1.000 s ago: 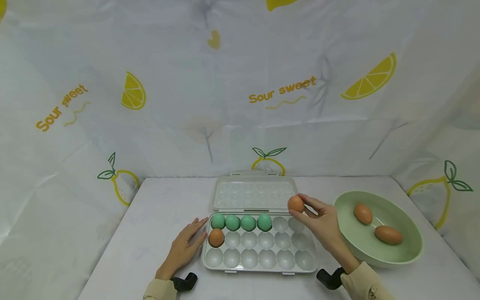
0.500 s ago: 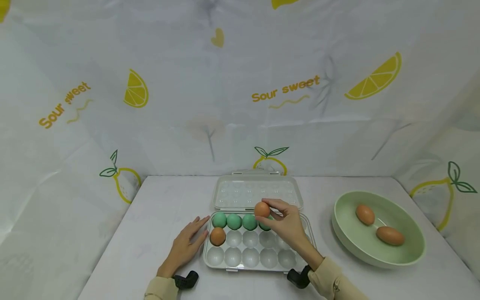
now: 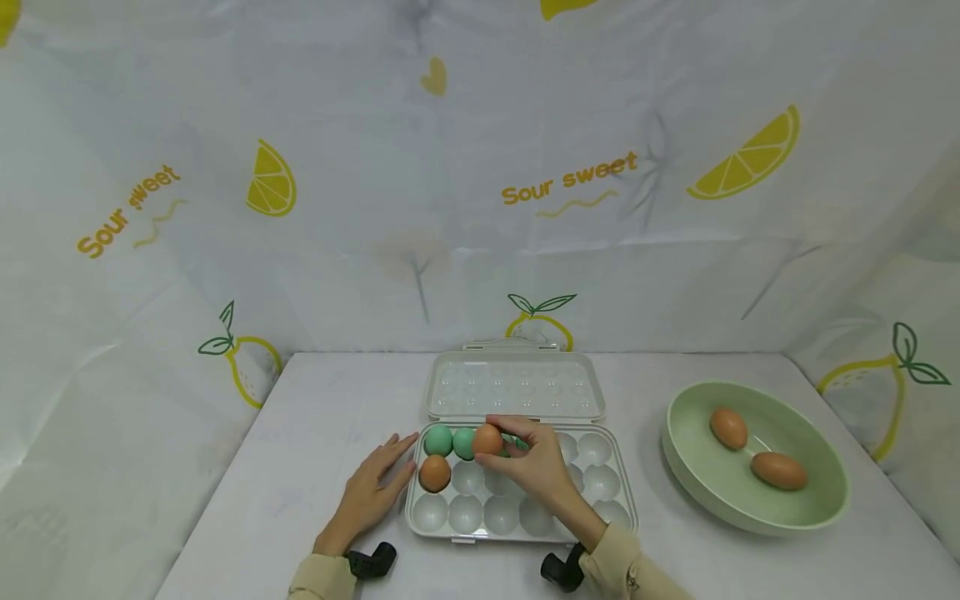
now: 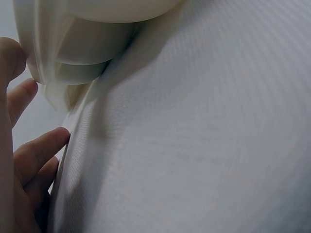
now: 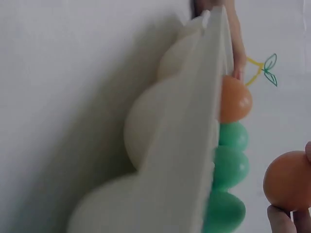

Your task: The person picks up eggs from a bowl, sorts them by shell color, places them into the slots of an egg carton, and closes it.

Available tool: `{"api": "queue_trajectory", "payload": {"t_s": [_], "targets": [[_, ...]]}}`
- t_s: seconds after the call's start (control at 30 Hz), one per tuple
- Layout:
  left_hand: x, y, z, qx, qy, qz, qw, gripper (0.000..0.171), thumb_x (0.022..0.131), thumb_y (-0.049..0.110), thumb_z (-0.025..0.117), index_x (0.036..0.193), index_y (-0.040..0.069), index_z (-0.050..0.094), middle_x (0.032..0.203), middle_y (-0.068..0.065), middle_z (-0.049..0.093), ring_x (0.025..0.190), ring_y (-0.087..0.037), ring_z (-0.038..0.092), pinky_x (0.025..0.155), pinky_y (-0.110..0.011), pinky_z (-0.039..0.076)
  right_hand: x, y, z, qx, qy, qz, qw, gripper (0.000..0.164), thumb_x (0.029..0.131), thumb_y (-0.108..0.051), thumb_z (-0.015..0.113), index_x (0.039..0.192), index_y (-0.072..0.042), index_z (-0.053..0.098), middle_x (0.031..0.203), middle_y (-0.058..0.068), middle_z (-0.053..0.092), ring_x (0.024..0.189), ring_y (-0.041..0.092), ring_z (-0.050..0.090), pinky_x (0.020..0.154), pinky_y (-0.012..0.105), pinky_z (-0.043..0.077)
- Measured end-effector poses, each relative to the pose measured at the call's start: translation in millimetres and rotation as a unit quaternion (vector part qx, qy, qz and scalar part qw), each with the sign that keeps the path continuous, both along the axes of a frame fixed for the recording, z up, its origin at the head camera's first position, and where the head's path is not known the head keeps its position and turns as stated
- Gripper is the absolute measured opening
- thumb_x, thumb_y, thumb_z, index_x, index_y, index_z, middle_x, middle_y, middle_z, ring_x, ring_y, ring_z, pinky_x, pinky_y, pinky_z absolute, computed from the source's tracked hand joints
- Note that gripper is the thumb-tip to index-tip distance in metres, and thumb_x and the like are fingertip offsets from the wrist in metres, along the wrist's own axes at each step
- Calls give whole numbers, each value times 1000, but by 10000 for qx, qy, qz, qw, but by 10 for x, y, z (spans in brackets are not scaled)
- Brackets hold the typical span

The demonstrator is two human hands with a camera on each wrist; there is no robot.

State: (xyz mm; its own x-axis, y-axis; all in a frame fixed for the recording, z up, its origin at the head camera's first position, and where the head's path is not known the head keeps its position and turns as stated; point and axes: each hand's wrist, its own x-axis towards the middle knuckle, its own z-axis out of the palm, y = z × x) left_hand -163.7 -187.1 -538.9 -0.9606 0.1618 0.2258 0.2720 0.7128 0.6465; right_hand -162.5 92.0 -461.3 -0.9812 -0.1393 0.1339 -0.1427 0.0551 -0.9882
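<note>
My right hand (image 3: 536, 465) pinches a brown egg (image 3: 487, 440) between thumb and fingers, above the back part of the egg tray (image 3: 429, 527). In the right wrist view that held egg (image 5: 287, 180) hangs apart from the tray. Green eggs (image 3: 438, 440) line the left of the back row, some partly hidden behind my right hand. One brown egg (image 3: 435, 473) sits in the left cup of the middle row. My left hand (image 3: 371, 492) rests with fingers spread, its fingertips touching the tray's left edge, as the left wrist view (image 4: 41, 145) also shows.
The tray's clear lid (image 3: 516, 385) lies folded back behind it. To the right stands a light green bowl (image 3: 750, 521) with two brown eggs (image 3: 780, 471) in it. A patterned white cloth (image 3: 360, 275) hangs behind the white table (image 3: 315, 400).
My right hand has carried the brown egg leftward from the tray's right back corner and lowered it over the back row. My left hand has stayed at the tray's edge.
</note>
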Motion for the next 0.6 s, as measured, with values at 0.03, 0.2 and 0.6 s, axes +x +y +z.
{"api": "queue_trajectory", "payload": {"t_s": [0.03, 0.2, 0.6], "targets": [[2, 1, 2, -7, -8, 8, 10000, 45, 100, 32, 65, 145, 26, 60, 150, -13, 58, 145, -38, 49, 123, -59, 37, 8, -21, -21, -37, -4, 29, 10000, 54, 73, 7, 87, 124, 7, 70, 131, 26, 66, 115, 9, 67, 98, 24, 59], [6, 5, 8, -45, -6, 20, 10000, 45, 100, 32, 65, 145, 26, 60, 150, -12, 59, 145, -38, 49, 123, -59, 37, 47, -108, -112, 55, -24, 48, 10000, 51, 71, 9, 87, 119, 8, 72, 125, 24, 69, 110, 6, 67, 99, 23, 59], [2, 6, -6, -16, 44, 40, 10000, 45, 100, 34, 65, 144, 26, 60, 149, -13, 59, 144, -38, 50, 121, -60, 38, 112, -241, -309, 638, 436, 280, 9966, 43, 72, -1, 90, 111, 8, 75, 115, 23, 74, 110, 15, 71, 97, 22, 60]]}}
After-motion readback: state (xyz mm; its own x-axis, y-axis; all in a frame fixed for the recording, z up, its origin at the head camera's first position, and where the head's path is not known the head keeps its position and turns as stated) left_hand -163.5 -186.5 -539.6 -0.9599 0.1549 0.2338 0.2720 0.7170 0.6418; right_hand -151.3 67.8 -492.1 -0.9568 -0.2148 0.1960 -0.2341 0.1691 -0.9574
